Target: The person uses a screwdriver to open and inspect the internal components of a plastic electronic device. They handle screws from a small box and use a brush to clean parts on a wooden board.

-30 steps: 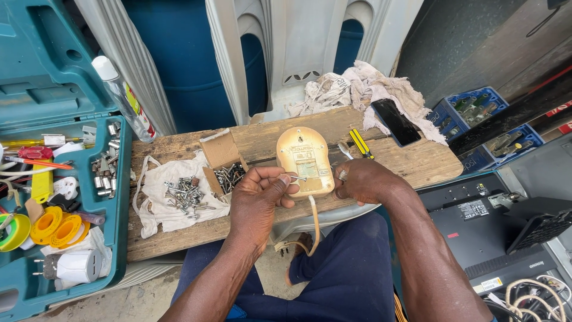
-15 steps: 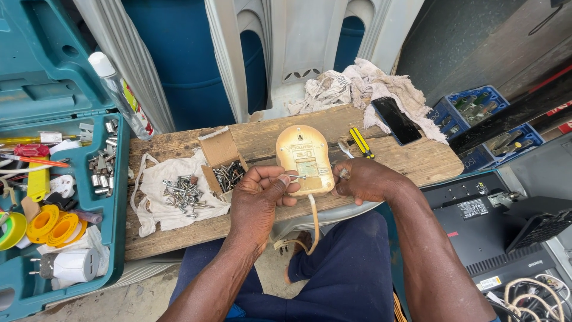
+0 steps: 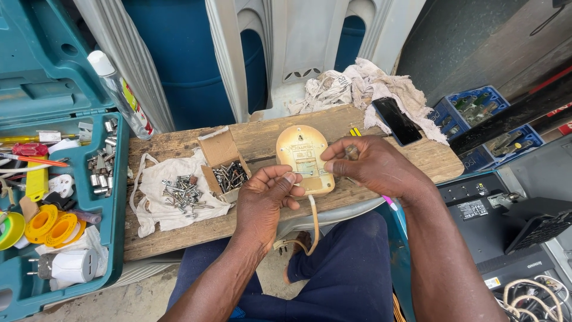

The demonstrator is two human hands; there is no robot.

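A small open cardboard box (image 3: 223, 164) of screws lay on the wooden board just left of the left hand (image 3: 265, 200). Farther left and up, a clear bottle leaned against the wall, bearing a yellow, green and red label (image 3: 132, 102). Up and right of the right hand (image 3: 369, 165) lay a dark phone screen (image 3: 396, 121), and a white label (image 3: 473, 210) sat on a black device to its right.
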